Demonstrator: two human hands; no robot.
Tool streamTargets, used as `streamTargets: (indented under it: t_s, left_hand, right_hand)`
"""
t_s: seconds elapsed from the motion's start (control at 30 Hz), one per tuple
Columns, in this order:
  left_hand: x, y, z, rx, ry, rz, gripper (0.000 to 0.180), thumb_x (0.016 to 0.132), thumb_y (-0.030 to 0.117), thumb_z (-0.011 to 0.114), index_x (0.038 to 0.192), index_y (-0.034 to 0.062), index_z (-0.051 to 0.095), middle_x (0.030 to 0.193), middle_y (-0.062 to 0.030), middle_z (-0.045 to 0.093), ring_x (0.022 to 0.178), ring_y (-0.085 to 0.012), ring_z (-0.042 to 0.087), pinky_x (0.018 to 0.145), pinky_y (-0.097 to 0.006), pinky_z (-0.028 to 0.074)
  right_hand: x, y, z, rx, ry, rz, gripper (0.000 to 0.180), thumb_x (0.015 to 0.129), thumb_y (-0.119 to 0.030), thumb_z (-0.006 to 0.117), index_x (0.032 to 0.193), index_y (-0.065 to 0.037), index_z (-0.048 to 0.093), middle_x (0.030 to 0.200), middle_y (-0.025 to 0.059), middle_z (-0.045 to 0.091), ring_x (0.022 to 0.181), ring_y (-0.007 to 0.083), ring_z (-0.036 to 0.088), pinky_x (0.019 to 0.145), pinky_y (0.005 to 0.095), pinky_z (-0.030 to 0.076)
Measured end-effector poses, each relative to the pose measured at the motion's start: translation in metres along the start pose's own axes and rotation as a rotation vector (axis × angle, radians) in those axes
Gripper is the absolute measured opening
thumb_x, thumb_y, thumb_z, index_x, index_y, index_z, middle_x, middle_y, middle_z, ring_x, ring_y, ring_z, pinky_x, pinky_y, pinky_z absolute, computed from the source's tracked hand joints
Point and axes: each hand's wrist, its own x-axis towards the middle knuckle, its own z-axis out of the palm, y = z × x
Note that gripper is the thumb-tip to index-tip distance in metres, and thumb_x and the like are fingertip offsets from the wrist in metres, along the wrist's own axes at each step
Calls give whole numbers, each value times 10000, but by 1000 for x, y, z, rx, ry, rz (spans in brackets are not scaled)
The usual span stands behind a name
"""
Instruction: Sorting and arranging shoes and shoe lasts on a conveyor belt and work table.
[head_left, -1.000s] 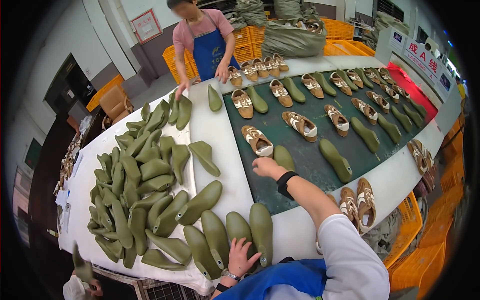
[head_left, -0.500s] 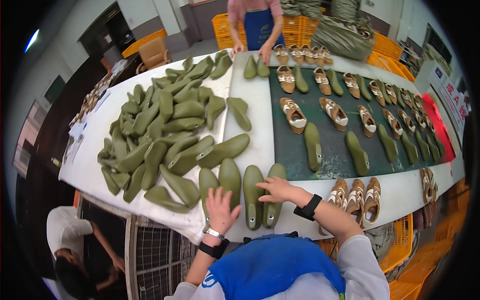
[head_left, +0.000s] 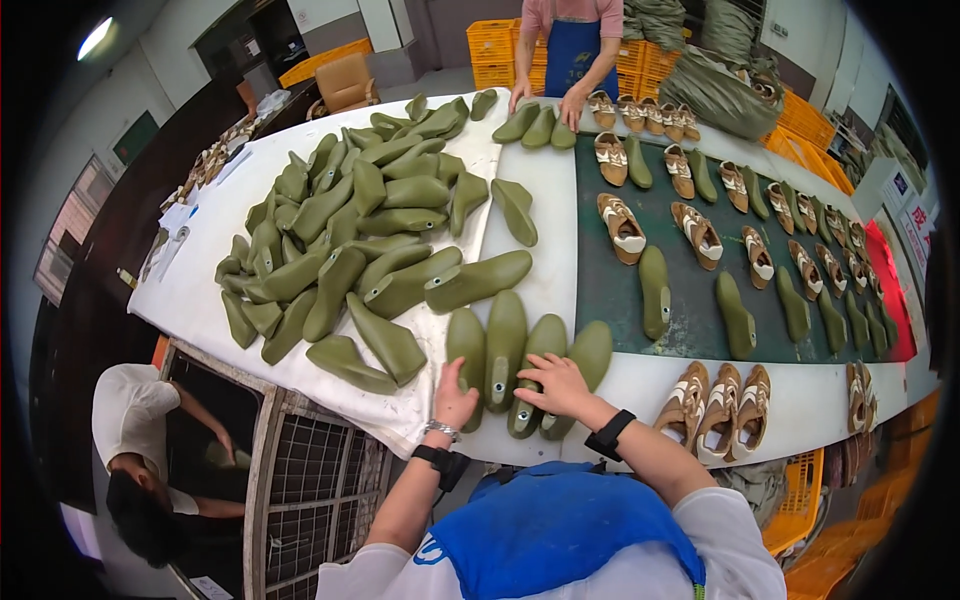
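Note:
Several olive-green shoe lasts (head_left: 505, 345) stand side by side at the near edge of the white table (head_left: 200, 290). My left hand (head_left: 453, 397) rests on the leftmost of them, fingers spread. My right hand (head_left: 556, 383) lies on the two lasts (head_left: 545, 350) further right, fingers apart, gripping nothing. A black band is on each wrist. A big heap of green lasts (head_left: 350, 230) covers the table to the left.
A dark green conveyor belt (head_left: 610, 290) carries tan and white shoes (head_left: 622, 228) and single lasts. Three tan shoes (head_left: 722, 405) sit at the near right edge. A person in a blue apron (head_left: 570, 50) works at the far end. Another person (head_left: 140, 450) crouches beside a wire cage (head_left: 310, 470).
My right hand has drawn back from the belt to the row of lasts at the near edge. My left hand has settled on the leftmost last. The view has tilted down and left.

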Motion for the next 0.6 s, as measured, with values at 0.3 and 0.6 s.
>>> streamTargets:
  t_s: [0.3,0.6]
  left_hand:
    - [31,5,6,-9,15,-57,635,791,333,646,1305,61,392,1263,-241,449,1217,-395,372,1019,-423,307]
    - [106,-27,-51,606,190,-710,1016,651,352,750,1429,250,104,1464,-200,35,1182,-429,373,984,-453,363]
  right_hand:
    - [-31,20,-4,29,219,54,360,765,-420,596,994,-151,665,1246,71,535,1178,322,460,954,398,398]
    - [-30,15,0,35,281,31,323,741,-384,616,952,-149,680,1211,61,559,1151,295,484,920,407,417]
